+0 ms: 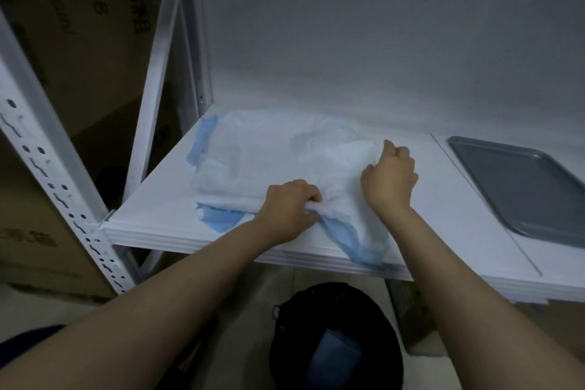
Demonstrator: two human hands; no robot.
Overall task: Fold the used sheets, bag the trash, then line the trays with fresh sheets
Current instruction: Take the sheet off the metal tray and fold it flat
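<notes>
My left hand (289,209) and right hand (391,179) both clutch the crumpled sheet (269,155), left of the tray (519,187). I'd pull it taut and match the corners before folding.

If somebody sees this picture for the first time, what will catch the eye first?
First, the left hand and right hand, which both grip the crumpled white-and-blue sheets in the middle of the white shelf. Next, a bare grey tray lies at the shelf's right end, and a black bag stands open on the floor below.
</notes>
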